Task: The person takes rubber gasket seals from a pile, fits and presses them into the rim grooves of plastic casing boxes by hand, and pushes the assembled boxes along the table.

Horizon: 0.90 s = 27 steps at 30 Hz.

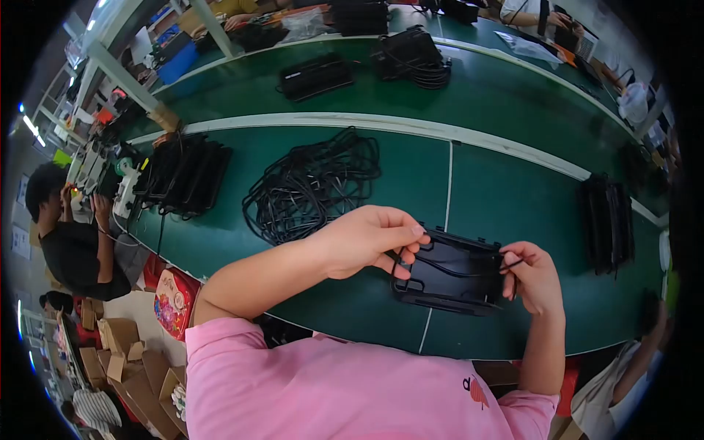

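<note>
A shallow black plastic housing lies on the green table in front of me, its hollow side facing up. A thin black cable runs across it between my hands. My left hand is at the housing's left end, with thumb and fingers closed on the cable. At the right end, my right hand pinches the cable near the housing's edge. Whether either hand also grips the housing is hard to tell. A tangled heap of black cables lies beyond my left forearm.
Black housings stand in a row at the left and another stack at the right. On the raised shelf lie a black housing and a coiled-cable unit. A person sits at the left; others work across the table.
</note>
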Each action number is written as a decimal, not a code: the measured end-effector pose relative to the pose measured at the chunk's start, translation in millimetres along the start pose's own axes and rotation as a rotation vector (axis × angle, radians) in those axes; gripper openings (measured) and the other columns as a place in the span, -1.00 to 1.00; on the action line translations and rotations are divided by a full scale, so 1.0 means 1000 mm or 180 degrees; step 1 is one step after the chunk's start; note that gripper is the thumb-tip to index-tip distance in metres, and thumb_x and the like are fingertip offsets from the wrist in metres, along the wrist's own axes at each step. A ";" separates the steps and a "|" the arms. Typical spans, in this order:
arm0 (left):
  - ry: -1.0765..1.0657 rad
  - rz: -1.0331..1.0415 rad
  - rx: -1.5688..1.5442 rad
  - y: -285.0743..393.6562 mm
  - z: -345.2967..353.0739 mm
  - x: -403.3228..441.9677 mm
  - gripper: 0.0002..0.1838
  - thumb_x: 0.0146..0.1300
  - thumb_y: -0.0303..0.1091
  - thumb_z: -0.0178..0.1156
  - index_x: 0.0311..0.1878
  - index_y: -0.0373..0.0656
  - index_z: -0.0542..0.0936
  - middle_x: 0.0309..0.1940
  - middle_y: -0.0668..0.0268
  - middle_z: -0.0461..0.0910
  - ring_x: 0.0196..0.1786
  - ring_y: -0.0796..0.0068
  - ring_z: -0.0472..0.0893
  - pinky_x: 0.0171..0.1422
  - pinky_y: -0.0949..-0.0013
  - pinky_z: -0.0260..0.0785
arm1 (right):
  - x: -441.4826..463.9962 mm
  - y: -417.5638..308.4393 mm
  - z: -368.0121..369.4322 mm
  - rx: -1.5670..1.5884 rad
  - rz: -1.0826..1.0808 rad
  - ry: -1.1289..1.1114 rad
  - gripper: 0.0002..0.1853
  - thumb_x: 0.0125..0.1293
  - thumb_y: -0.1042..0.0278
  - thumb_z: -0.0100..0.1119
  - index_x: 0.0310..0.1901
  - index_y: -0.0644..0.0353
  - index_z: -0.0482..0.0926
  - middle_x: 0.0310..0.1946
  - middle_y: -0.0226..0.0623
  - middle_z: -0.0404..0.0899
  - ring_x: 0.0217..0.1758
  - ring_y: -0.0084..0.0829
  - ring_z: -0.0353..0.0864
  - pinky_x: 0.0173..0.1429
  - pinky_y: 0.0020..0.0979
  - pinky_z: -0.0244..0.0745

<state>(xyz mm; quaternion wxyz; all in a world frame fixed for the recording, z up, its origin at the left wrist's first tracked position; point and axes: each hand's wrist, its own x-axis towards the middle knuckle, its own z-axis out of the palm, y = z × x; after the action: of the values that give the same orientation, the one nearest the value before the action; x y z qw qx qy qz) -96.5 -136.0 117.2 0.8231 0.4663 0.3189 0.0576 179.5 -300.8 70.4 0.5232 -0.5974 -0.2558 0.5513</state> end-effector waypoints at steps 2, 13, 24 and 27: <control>0.0218 0.0020 0.0256 -0.008 -0.003 -0.003 -0.77 0.45 -0.32 0.17 -0.05 -0.31 0.63 -0.20 0.33 0.56 -0.22 0.58 0.58 -0.18 0.41 0.60 | -0.002 0.001 0.005 0.0021 0.0023 -0.0106 -0.85 0.38 0.47 0.19 -0.08 0.33 0.57 -0.42 -0.28 0.60 -0.66 -0.47 0.62 -0.69 -0.55 0.40; 0.1321 0.1752 0.2356 -0.045 -0.013 0.014 -0.92 0.26 -0.49 0.30 -0.21 -0.27 0.64 -0.37 0.32 0.53 -0.39 0.58 0.53 -0.32 0.50 0.37 | -0.028 0.009 0.034 -0.0792 -0.0426 0.0782 -0.85 0.39 0.45 0.23 -0.08 0.30 0.59 -0.39 -0.41 0.58 -0.55 -0.63 0.58 -0.55 -0.65 0.37; 0.1437 0.1713 0.2469 -0.042 -0.014 0.034 -0.90 0.30 -0.42 0.28 -0.22 -0.25 0.65 -0.40 0.35 0.54 -0.40 0.60 0.51 -0.34 0.51 0.36 | -0.005 0.024 0.026 -0.2388 -0.1780 0.1440 -0.89 0.24 0.55 0.31 -0.23 0.34 0.59 -0.43 -0.33 0.48 -0.50 -0.57 0.43 -0.37 -0.52 0.35; 0.1332 0.1042 0.1746 -0.033 -0.014 0.029 -0.87 0.35 -0.37 0.26 -0.17 -0.24 0.66 -0.37 0.41 0.58 -0.38 0.69 0.50 -0.36 0.56 0.37 | -0.002 0.030 0.024 -0.2128 -0.1775 0.1443 -0.88 0.22 0.57 0.31 -0.22 0.33 0.59 -0.43 -0.35 0.48 -0.51 -0.58 0.41 -0.38 -0.53 0.34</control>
<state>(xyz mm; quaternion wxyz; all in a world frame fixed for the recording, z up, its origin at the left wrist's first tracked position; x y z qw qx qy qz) -88.9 -132.9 71.6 0.5648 0.6922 0.4049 0.1948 148.4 -303.8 47.5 0.4730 -0.7463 -0.4487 0.1339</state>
